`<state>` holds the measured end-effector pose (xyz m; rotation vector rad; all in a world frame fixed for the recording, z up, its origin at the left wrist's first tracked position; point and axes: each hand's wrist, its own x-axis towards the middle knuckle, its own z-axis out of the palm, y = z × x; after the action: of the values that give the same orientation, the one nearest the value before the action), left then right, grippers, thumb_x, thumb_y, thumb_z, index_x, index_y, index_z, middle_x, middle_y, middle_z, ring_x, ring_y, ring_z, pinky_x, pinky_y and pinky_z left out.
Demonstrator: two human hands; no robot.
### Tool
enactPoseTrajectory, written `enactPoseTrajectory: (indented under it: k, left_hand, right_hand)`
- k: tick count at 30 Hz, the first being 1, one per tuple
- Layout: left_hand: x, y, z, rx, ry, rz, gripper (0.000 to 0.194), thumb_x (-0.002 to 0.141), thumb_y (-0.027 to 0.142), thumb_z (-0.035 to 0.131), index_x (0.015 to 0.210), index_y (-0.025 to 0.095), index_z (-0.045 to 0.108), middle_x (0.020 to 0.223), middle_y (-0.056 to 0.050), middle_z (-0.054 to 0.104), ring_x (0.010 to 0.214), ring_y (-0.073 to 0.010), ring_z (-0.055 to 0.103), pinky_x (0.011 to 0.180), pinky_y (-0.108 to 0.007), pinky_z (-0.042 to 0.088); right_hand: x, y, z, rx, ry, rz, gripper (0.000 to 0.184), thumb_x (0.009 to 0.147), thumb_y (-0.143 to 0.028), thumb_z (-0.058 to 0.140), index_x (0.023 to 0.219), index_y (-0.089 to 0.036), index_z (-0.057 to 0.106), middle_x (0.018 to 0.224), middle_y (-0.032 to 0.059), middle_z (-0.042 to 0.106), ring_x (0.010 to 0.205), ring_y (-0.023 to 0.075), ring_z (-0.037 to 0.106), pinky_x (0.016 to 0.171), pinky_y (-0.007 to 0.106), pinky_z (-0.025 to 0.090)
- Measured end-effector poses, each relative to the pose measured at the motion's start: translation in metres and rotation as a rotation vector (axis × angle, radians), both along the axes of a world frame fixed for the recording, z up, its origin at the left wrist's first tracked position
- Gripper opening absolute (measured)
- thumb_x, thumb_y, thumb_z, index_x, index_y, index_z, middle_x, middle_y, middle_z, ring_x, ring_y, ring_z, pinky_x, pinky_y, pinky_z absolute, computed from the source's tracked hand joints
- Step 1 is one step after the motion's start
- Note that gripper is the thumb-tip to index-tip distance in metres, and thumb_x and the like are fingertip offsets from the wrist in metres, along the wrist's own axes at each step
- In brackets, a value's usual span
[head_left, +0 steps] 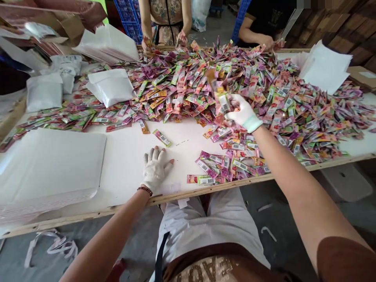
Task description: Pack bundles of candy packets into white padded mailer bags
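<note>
My left hand [154, 167], in a white glove with bare fingertips, lies flat on the white tabletop [126, 152] with its fingers spread. One green and pink sachet [161, 138] rests just beyond those fingers. Over the front of a large heap of colourful sachets [182, 84], my gloved right hand [239, 113] is closed around several sachets [222, 102], partly blurred. Below it, near the table edge, is a smaller cluster of sachets [217, 166], some showing barcodes.
A stack of white envelopes [58, 160] lies at the left. Filled white packets [113, 88] and upright envelopes [107, 43] stand behind it. More white envelopes [324, 66] lean at the far right. Two co-workers' hands [148, 45] and another person's hand [266, 41] are across the heap.
</note>
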<state>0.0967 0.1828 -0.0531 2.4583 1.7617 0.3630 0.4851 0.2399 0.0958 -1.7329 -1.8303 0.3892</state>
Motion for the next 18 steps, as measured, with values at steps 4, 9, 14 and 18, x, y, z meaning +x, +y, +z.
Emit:
enactPoseTrajectory:
  k: [4,9,14,18]
  left_hand:
    - [-0.005,0.005,-0.002,-0.003,-0.156,-0.002,0.053,0.096,0.049,0.043,0.135,0.016,0.059,0.154,-0.017,0.047,0.148,-0.0358,0.035,0.122,-0.057,0.022]
    - [-0.018,0.004,0.009,-0.068,-0.608,0.125,0.058,0.103,0.05,0.021,0.133,0.014,0.056,0.127,-0.017,0.067,0.119,-0.0288,0.062,0.104,-0.05,0.048]
    - [0.016,-0.026,0.025,-0.026,-0.411,-0.081,0.063,0.096,0.055,0.044,0.145,0.017,0.049,0.152,-0.018,0.048,0.146,-0.0349,0.036,0.122,-0.055,0.025]
    - [0.053,-0.031,0.021,-0.094,-0.043,-0.429,0.072,0.088,0.061,0.057,0.149,0.023,0.049,0.162,-0.017,0.034,0.152,-0.0402,0.024,0.123,-0.061,0.015]
  right_hand:
    - [-0.047,-0.038,-0.006,-0.054,0.128,0.253,0.099,0.083,-0.038,0.076,0.161,-0.025,0.016,0.162,0.0119,0.032,0.141,0.0324,0.043,0.112,0.049,0.044]
    - [-0.044,-0.084,-0.029,-0.124,0.158,0.169,0.092,0.093,-0.059,0.056,0.163,-0.024,0.008,0.169,0.0135,0.012,0.148,0.0333,0.033,0.11,0.047,0.046]
    - [-0.047,-0.144,-0.081,-0.265,-0.238,0.102,0.093,0.086,-0.066,0.061,0.16,-0.022,0.027,0.163,0.02,0.028,0.15,0.0403,0.026,0.117,0.061,0.029]
    - [-0.043,-0.157,-0.125,-0.376,-0.545,0.177,0.091,0.086,-0.071,0.057,0.161,-0.029,0.028,0.168,0.0186,0.017,0.152,0.0464,0.016,0.114,0.073,0.014]
